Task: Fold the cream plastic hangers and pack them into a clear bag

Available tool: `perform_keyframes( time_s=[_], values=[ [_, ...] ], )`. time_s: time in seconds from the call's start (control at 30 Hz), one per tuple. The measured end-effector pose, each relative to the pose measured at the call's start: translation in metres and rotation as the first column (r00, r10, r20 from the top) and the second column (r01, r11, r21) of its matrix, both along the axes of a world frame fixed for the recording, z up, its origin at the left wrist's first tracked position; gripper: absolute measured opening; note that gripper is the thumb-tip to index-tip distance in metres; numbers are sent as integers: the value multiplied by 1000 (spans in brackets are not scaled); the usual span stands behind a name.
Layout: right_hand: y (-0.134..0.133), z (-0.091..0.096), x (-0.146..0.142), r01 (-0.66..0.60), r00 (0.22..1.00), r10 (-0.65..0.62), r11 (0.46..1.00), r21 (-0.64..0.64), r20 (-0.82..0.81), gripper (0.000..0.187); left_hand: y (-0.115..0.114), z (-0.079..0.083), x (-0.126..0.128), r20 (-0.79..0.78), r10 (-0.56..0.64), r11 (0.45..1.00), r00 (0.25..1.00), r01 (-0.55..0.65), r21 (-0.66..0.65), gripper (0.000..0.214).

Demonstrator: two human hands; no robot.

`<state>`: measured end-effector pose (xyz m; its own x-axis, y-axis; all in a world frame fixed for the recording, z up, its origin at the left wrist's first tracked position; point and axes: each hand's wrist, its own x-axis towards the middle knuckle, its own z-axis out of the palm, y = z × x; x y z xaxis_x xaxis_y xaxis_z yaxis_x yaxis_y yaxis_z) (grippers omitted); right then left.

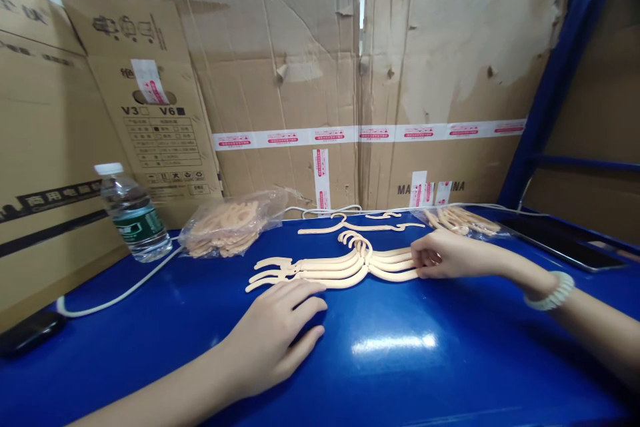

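We see glossy blue flat tabletop (pixel 380 380), tall brown cardboard sheets (pixel 280 97) at twelve; cream plastic-looking hook-topped hangers (pixel 362 263) overlap in a row, dial centre; left hand (pixel 280 323) at seven, fingers slightly apart; right hand (pixel 449 255) at three, fingers curled at their ends, clamped or not we can't tell

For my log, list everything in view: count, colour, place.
Grouped hangers: about four, cream, between hands
Loose hangers: count unclear, cream, behind those
Bagged hangers: two bags, cream, back left and right
Bottle: one, clear, left
Cables: count unclear, white, left, back
Dark object: one, black, left edge
Flat device: one, black, right
Cardboard: several, brown, back and sides
Tape: several, white, on cardboard
Rack posts: several, blue, back, right
Table: one, blue, beneath
Bracelet: one, pale, right wrist
Left hand: one, bare, at hangers' left
Right hand: one, bare, at hangers' right
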<state>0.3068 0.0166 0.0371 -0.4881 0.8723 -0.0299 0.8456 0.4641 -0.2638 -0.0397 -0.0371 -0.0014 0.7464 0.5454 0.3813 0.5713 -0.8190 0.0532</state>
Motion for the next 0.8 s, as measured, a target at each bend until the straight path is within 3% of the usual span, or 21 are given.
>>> perform_keyframes(
  time_s=[0.57,0.8],
  values=[
    [2,0,1,41,999,-42,999,12,30,12,1,0,-1,-66,53,999,996,-53,-2,23],
    [4,-4,2,47,998,-49,996,76,32,12,2,0,-3,-52,78,997,996,-79,-17,24]
  ],
)
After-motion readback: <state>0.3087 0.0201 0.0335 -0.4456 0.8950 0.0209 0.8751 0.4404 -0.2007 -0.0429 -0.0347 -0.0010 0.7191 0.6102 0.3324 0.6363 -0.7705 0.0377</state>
